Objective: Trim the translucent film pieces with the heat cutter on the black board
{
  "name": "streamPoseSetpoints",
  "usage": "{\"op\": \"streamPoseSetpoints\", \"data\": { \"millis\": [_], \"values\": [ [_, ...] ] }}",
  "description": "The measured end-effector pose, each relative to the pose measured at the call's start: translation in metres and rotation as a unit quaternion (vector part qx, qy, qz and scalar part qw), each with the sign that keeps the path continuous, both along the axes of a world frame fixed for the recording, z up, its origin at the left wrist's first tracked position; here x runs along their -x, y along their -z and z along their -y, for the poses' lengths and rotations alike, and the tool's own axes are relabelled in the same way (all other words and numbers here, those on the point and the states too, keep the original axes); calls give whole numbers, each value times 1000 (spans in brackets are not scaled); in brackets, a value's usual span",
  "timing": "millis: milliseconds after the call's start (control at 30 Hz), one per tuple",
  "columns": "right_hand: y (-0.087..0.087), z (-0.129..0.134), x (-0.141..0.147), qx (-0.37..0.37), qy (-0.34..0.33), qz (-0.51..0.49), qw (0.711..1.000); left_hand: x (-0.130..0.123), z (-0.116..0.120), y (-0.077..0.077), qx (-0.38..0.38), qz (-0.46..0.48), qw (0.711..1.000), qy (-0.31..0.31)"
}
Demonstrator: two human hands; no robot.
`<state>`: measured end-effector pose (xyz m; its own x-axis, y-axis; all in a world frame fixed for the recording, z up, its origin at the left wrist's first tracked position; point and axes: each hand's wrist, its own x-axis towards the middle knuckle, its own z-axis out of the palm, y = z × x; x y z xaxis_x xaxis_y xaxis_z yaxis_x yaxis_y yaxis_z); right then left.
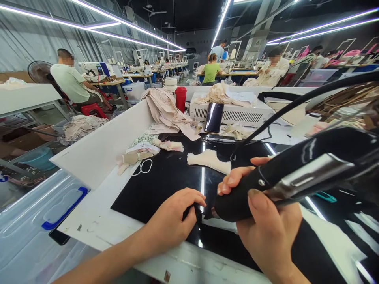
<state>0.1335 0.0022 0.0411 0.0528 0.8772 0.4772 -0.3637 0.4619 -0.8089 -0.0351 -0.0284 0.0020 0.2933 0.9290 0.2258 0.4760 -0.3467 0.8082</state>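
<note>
My right hand [271,225] is wrapped round a black handheld power tool [291,169] with a metal lever and a black cord. The tool's blunt front end points left, low over the glossy black board [166,185]. To its left, my left hand [177,215] is closed, thumb and forefinger together near the board's front edge. Something dark shows between those fingers, too unclear to name. A pale strip of material lies partly hidden under the tool. Beyond both hands rests a cream fabric piece [209,159].
At the board's far left are fabric scraps [170,146] and white cord loops [143,166]. Behind stand a phone [214,117], a pen [219,140], a red cup [180,98] and draped beige fabric [166,108]. A white side panel [103,144] borders the left. Several people sit at sewing machines beyond.
</note>
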Motion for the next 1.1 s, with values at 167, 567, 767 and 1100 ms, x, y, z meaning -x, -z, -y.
{"op": "streamPoseSetpoints", "data": {
  "millis": [167,567,767,1100],
  "values": [
    [3,4,0,1,-20,-6,1000,-1,0,2,-5,-10,1000,1],
    [-9,2,-16,11,31,1,999,5,3,13,-126,-146,979,70],
    [-16,0,-39,20,72,-26,997,4,13,3,-170,-194,957,132],
    [-8,-1,-40,24,70,-1,997,1,-29,-21,-31,-156,957,242]
  ]
}}
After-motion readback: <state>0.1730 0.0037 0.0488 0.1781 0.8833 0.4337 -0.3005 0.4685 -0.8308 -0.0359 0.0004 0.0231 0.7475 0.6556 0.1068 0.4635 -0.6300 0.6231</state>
